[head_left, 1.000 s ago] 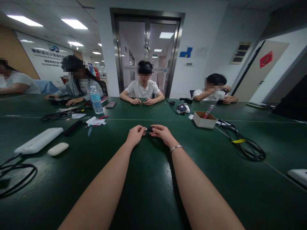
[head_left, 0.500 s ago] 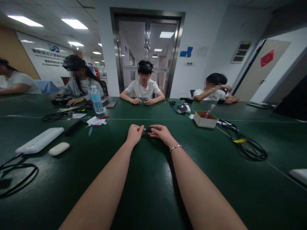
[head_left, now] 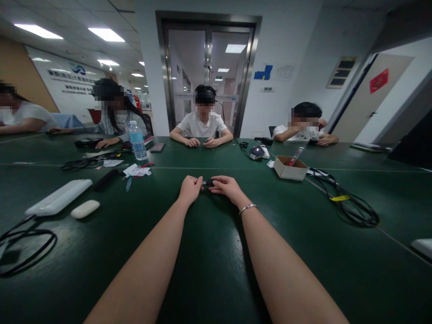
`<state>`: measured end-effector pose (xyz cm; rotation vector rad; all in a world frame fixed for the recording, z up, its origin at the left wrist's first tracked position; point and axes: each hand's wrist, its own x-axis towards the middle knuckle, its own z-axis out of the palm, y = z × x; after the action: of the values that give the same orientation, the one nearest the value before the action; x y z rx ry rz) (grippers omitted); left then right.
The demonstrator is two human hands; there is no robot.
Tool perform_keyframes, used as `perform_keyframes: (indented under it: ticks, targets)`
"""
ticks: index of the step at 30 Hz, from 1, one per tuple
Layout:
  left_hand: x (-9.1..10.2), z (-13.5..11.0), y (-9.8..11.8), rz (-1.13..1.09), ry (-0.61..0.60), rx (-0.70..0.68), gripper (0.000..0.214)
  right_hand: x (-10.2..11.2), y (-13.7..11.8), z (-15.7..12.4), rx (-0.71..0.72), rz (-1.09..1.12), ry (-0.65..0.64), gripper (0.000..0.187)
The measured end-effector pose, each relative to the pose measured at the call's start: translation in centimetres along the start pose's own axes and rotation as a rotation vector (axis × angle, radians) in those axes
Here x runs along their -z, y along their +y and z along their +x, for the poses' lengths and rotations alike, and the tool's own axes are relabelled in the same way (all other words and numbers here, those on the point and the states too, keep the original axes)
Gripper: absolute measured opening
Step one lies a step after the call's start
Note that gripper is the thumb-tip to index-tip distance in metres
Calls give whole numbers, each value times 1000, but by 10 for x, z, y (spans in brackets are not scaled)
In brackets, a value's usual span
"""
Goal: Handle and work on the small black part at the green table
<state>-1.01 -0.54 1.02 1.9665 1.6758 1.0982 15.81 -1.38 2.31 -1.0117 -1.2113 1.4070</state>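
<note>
Both my arms stretch out over the dark green table (head_left: 209, 252). My left hand (head_left: 190, 188) and my right hand (head_left: 227, 186) meet at the middle, fingers pinched on the two ends of a small black object (head_left: 209, 182) held just above the tabletop. What the object is I cannot make out. A silver bracelet (head_left: 248, 208) sits on my right wrist.
A white keyboard (head_left: 58, 197), a white mouse (head_left: 85, 209) and a black cable loop (head_left: 27, 247) lie left. A water bottle (head_left: 137, 141) and paper scraps (head_left: 137, 171) sit further back. An open cardboard box (head_left: 289, 167) and coiled black cables (head_left: 351, 204) are right. Several people sit across the table.
The view has drifted slightly to the left. My hands keep their hold on the small black object at the same spot.
</note>
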Motion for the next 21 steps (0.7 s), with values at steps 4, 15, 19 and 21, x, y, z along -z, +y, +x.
perform_keyframes:
  ticks: [4, 15, 19, 21]
  targets:
    - [3, -3, 5, -33, -29, 13, 50, 2, 1, 1, -6, 6, -2, 15]
    - [-7, 3, -5, -53, -26, -1, 46, 0, 2, 3, -13, 3, 17, 14]
    - [-11, 5, -9, -74, -1, -3, 38, 0, 1, 2, -16, 3, 27, 14]
    - [-12, 4, -10, -113, -5, 3, 32, 0, 1, 2, -17, 4, 38, 14]
